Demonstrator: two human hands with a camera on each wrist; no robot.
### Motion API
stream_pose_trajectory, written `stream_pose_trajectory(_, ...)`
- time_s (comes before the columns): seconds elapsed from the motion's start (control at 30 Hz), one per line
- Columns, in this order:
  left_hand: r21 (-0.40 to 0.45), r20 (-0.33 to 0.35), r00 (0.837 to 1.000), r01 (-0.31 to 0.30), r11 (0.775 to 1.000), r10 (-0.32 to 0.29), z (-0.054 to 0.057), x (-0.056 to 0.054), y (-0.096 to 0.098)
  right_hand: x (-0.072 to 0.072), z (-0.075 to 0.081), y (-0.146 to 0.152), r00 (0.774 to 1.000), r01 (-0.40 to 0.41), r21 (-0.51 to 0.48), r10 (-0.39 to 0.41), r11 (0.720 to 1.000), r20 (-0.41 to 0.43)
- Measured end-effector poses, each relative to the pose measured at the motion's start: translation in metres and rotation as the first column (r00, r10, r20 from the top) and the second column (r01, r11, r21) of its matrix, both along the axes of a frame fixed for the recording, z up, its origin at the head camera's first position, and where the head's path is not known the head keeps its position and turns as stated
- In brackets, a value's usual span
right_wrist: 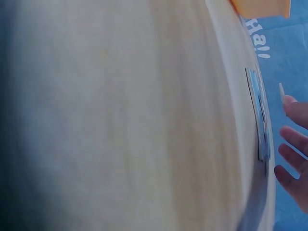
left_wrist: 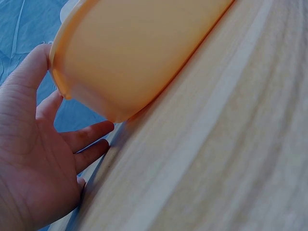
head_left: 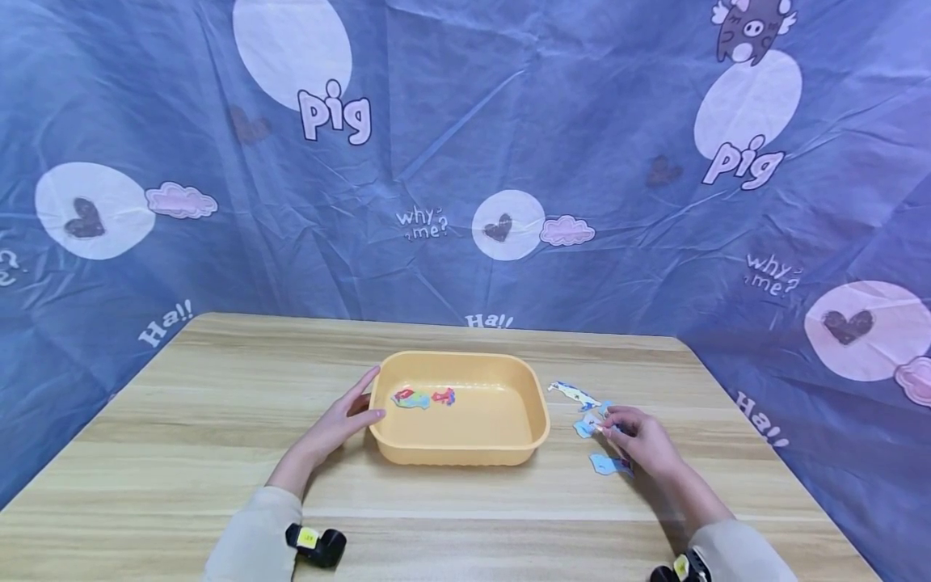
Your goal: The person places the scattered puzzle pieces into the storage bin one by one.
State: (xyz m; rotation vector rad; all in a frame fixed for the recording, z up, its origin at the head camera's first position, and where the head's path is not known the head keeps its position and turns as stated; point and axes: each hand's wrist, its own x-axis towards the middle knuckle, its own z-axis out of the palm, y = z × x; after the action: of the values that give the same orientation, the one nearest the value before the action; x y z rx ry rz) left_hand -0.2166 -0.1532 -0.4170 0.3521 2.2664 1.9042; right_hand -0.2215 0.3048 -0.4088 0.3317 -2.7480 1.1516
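Pale sleeves (head_left: 254,529) come nearest, at 7 and 5 o'clock, each with a black wrist camera (head_left: 318,546) strapped on.

The thin piece (right_wrist: 282,91) is pinched at the tip of the right hand (head_left: 647,443), seen edge-on and up off the tabletop (head_left: 465,501) in the right wrist view. Thumb and forefinger are closed on it; the other fingers, loosely bent, are apart from each other. In the head view a light-blue piece (head_left: 584,427) shows at those fingertips; whether it is the one pinched or one lying beneath, I cannot tell.

Just off at 11 o'clock from the fingertips lies the long piece (head_left: 573,394), white and blue, slanting away. Near 6 o'clock lies the lower piece (head_left: 602,464), blue with a darker end, partly shaded by the hand.

The yellow tray (head_left: 454,457) stands at 9 o'clock from this group, apart from it. Inside, toward its 10 o'clock, lie the multicolour piece (head_left: 413,399) and, just beside it at 3 o'clock, the red piece (head_left: 443,396).

The left hand (head_left: 338,422) holds the tray at its 9 o'clock end: thumb tip over the rim, other fingers spread against the outside.

Beyond the tabletop, at 12 o'clock, hangs a blue cloth (head_left: 444,153) printed with "pig", "why me?" and "Ha!!".
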Motion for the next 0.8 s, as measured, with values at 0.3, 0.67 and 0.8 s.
stream_pose_trajectory(0.3, -0.005, 0.003, 1.000, -0.002, 1.000, 0.002, 0.000, -0.001, 0.000, -0.005, 0.011, -0.003, 1.000, 0.010, -0.003, -0.010, 1.000, -0.029)
stream_pose_trajectory(0.67, 0.006, -0.005, 1.000, 0.010, 1.000, -0.010, -0.002, -0.001, -0.001, -0.011, 0.018, -0.012, 0.996, -0.025, 0.022, 0.026, 0.999, -0.088)
stream_pose_trajectory(0.8, 0.012, 0.003, 1.000, 0.008, 1.000, -0.008, 0.001, 0.000, -0.001, -0.013, 0.025, -0.018, 0.996, -0.024, 0.024, 0.026, 0.999, -0.087)
